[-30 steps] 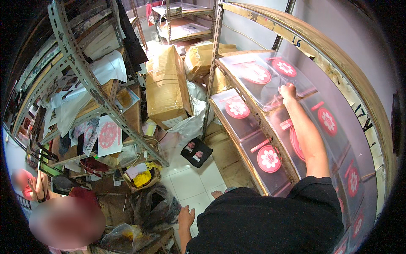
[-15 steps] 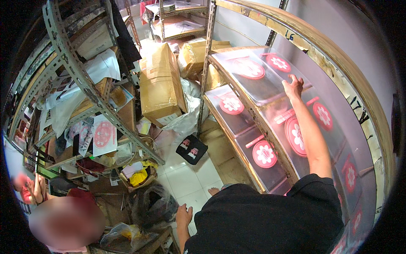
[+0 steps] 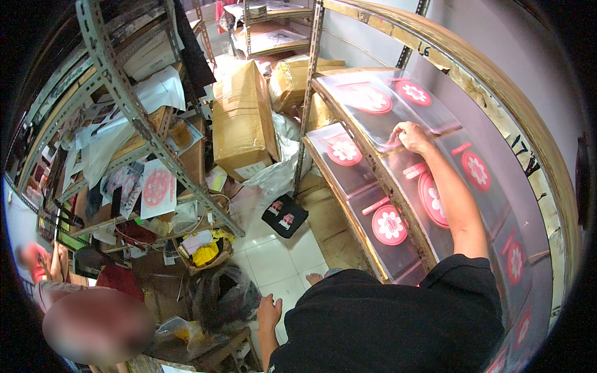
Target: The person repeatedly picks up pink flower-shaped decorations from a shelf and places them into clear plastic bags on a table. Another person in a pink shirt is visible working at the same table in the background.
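Note:
My right hand [image 3: 411, 137] reaches over the upper shelf, its fingers bent and pressed together against the clear plastic sheets [image 3: 373, 129]. Whether a sheet edge is pinched between them, I cannot make out. Printed on the sheets are pink-red round designs, each with a white flower [image 3: 433, 198]. Similar sheets lie on the lower shelf, one bearing a round flower print [image 3: 390, 229]. Low on my left side, my left hand [image 3: 269, 311] hangs with loosely curled fingers, holding nothing, near a dark plastic bag [image 3: 224, 304].
Large taped cardboard boxes [image 3: 244, 121] stand beyond the shelves. A black printed cloth item [image 3: 285, 216] lies on the tiled floor. Metal racks [image 3: 163, 149] with papers line the left side. Another person [image 3: 102, 311] is at the lower left.
My right hand has moved left and slightly nearer across the sheets, and its fingers have drawn together. The view has shifted slightly. My left hand stays low at my side.

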The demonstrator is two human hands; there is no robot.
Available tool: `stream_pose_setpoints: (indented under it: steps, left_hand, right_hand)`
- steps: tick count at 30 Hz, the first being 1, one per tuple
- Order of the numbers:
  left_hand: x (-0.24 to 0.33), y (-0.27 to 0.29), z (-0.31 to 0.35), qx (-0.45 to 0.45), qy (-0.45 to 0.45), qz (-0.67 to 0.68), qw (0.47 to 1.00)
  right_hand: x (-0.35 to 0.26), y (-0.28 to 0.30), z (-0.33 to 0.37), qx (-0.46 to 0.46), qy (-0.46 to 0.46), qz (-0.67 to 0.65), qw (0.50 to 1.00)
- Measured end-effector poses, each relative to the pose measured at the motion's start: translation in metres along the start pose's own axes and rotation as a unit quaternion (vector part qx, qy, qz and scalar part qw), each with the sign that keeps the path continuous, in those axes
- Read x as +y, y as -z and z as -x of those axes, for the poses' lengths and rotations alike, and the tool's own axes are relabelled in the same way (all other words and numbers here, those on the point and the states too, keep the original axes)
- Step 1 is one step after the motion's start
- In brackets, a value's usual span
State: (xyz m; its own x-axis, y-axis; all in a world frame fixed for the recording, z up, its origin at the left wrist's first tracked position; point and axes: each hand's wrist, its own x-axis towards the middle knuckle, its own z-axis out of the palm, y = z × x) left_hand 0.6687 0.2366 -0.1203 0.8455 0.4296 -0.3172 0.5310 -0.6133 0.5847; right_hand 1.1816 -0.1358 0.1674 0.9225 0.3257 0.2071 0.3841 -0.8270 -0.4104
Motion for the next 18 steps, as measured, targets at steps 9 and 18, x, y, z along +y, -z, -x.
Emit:
stream_pose_setpoints:
  steps: [9,18]
  left_hand:
    - [-0.009,-0.012,0.057,0.046,0.039,0.078,0.995]
    - [0.03,0.041,0.149,0.227,0.045,0.194,0.953]
  right_hand:
    - [0.012,-0.009,-0.024,0.084,0.153,-0.06,0.983]
    - [-0.238,-0.088,0.005,-0.168,0.302,-0.26,0.902]
